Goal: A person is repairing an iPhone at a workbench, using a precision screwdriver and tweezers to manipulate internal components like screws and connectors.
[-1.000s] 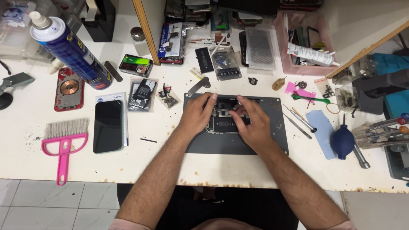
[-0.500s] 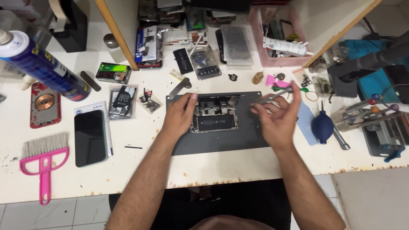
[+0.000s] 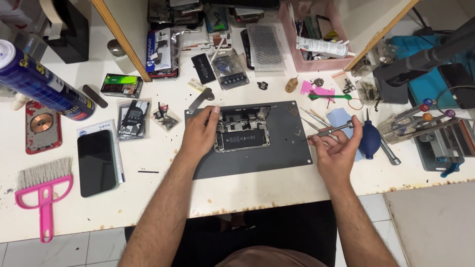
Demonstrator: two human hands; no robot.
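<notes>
Overhead view of a repair bench. The opened phone [image 3: 242, 133], its back removed and its internals exposed, lies on a dark grey work mat [image 3: 277, 153] at the centre of the white table [image 3: 148, 207]. The left hand [image 3: 199, 133] rests flat against the phone's left edge, fingers loosely together and covering that side of the casing; what lies beneath the palm cannot be made out. The right hand [image 3: 336, 151], at the mat's right edge and apart from the phone, pinches a slim metal screwdriver [image 3: 330, 130] between thumb and fingers, its tip pointing left; the lower fingers are curled out of sight. Just right of this hand a blue air blower [image 3: 370, 140] is partly hidden behind the fingers. A black phone screen [image 3: 96, 162] lies face up well to the left, near a pink brush [image 3: 43, 190]. A blue spray can [image 3: 42, 86] is cut off by the left frame edge. Small parts in clear bags [image 3: 132, 118] are too fine to identify.
</notes>
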